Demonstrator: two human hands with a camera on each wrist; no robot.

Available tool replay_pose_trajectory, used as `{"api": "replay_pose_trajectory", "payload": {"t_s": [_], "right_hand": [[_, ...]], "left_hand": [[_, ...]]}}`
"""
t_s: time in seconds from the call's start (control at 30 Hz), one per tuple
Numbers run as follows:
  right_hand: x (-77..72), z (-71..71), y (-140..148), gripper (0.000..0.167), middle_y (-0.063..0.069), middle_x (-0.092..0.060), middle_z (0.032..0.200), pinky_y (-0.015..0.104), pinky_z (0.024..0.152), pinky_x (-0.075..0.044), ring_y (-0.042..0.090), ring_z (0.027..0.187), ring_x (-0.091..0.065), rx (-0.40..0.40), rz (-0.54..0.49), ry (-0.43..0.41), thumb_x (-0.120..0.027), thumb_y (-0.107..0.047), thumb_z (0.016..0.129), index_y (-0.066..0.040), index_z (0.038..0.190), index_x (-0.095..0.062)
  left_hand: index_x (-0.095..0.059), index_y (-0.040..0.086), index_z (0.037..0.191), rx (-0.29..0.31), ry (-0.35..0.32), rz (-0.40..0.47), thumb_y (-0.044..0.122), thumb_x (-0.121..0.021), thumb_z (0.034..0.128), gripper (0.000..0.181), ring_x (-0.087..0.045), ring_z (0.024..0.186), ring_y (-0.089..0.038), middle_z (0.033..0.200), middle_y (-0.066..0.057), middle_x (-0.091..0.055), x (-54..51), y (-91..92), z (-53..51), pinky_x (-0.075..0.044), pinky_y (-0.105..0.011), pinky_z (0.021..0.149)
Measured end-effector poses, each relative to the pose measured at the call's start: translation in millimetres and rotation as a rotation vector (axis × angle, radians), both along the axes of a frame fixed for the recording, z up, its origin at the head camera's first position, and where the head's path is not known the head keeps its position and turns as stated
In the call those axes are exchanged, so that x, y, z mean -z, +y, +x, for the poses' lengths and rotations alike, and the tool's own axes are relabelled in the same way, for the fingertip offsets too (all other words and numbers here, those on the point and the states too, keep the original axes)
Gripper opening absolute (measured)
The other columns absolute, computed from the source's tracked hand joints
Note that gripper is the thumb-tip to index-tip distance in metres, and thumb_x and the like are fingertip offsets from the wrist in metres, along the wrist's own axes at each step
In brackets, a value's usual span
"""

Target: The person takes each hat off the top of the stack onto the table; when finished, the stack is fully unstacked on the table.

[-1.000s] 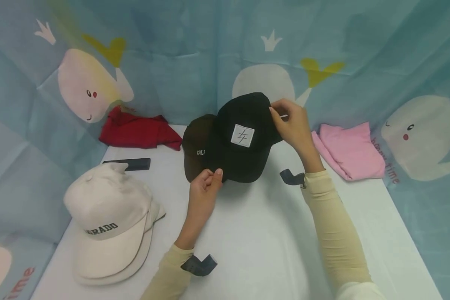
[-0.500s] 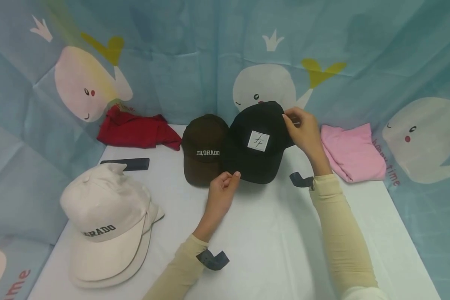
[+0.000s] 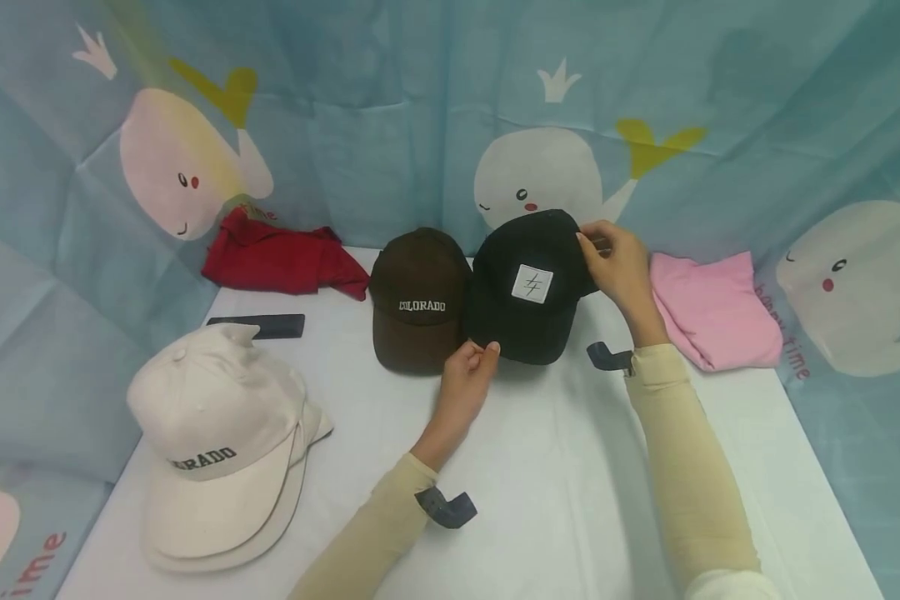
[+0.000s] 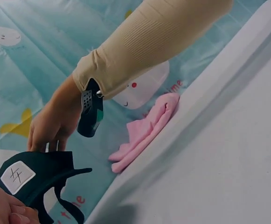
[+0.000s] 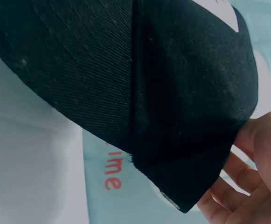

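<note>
A black cap [image 3: 495,317] with a square white patch is between my two hands, just right of a brown cap [image 3: 420,267] lettered COLORADO. My left hand [image 3: 463,383] pinches the front left edge of its brim. With my right hand [image 3: 621,271] I grip the rear right side of the crown; in the right wrist view, thumb and fingers of this hand [image 5: 261,163] are at the black fabric [image 5: 186,93]. The left wrist view shows the cap [image 4: 46,165] raised, its back strap hanging. The black brim's left edge overlaps or touches the brown cap; I cannot tell which.
Stacked cream caps [image 3: 217,425] lie at the left front. Behind them are a flat dark strip [image 3: 270,326] and folded red cloth [image 3: 285,254]. Folded pink cloth [image 3: 712,308] lies at the right, on the white tabletop [image 3: 540,500]. A blue printed curtain [image 3: 390,150] encloses the back and sides.
Both hands have carried the black cap right and slightly down. The brown cap, mostly covered a second ago, now shows with its full lettering.
</note>
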State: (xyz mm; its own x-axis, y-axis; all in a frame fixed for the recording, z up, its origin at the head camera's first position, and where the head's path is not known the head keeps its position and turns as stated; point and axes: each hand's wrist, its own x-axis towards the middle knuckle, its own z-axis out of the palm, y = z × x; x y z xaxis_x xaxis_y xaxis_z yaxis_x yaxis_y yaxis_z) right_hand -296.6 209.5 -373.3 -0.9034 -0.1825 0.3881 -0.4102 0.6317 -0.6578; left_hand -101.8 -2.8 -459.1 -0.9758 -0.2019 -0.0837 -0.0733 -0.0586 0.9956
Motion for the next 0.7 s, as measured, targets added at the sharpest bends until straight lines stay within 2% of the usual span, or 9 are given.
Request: {"api": "replay_pose_trajectory", "payload": {"t_s": [0.1,0.2,0.4,0.47,0.6,0.7], "right_hand": [[5.6,-8.6,-0.6,0.029,0.023,-0.074,0.118,0.055,0.098,-0.055,0.041,0.109,-0.071,0.020,-0.010,-0.002,-0.063,-0.023,0.108,0.000,0.122,-0.073],[16.8,-17.3,1.1,0.029,0.023,-0.073,0.119,0.054,0.098,-0.055,0.041,0.110,-0.071,0.024,-0.004,-0.013,-0.064,-0.022,0.108,0.001,0.122,-0.073],[42.9,-25.8,7.4,0.028,0.023,-0.072,0.123,0.056,0.096,-0.056,0.044,0.113,-0.070,0.001,0.063,-0.100,-0.063,-0.019,0.108,0.000,0.126,-0.072],[47.5,-27.5,8.3,0.029,0.023,-0.071,0.125,0.057,0.097,-0.055,0.044,0.114,-0.070,0.006,0.066,-0.112,-0.062,-0.020,0.108,0.000,0.128,-0.072],[48.3,-30.7,6.1,0.032,0.022,-0.070,0.127,0.056,0.101,-0.053,0.043,0.117,-0.068,0.033,0.036,-0.089,-0.060,-0.025,0.110,-0.002,0.129,-0.071],[48.4,-33.5,2.9,0.033,0.021,-0.071,0.127,0.056,0.101,-0.053,0.042,0.117,-0.068,0.030,0.027,-0.081,-0.060,-0.028,0.110,-0.004,0.130,-0.071]], "left_hand": [[-0.052,0.009,0.086,-0.009,-0.026,0.015,0.029,-0.064,0.1080,0.032,-0.032,0.054,-0.012,0.060,0.006,-0.037,3.2,5.8,-9.5,-0.025,-0.026,0.052],[-0.051,0.009,0.085,0.012,-0.076,0.032,0.028,-0.062,0.1090,0.032,-0.032,0.053,-0.010,0.060,0.007,-0.035,11.3,12.0,-18.3,-0.025,-0.024,0.051],[-0.056,0.006,0.087,0.060,-0.195,-0.055,0.026,-0.061,0.1088,0.030,-0.039,0.052,-0.010,0.063,0.005,-0.042,24.9,19.0,-21.7,-0.033,-0.023,0.049],[-0.058,0.005,0.089,0.069,-0.198,-0.074,0.026,-0.061,0.1089,0.029,-0.041,0.053,-0.010,0.064,0.004,-0.044,25.8,19.4,-21.6,-0.034,-0.023,0.049],[-0.056,0.004,0.091,0.072,-0.170,-0.037,0.026,-0.060,0.1096,0.028,-0.039,0.053,-0.010,0.063,0.005,-0.042,24.5,19.7,-24.5,-0.033,-0.022,0.049],[-0.057,0.003,0.093,0.079,-0.196,0.006,0.026,-0.060,0.1093,0.029,-0.036,0.050,-0.008,0.064,0.005,-0.042,22.4,20.1,-26.8,-0.031,-0.021,0.047]]}}
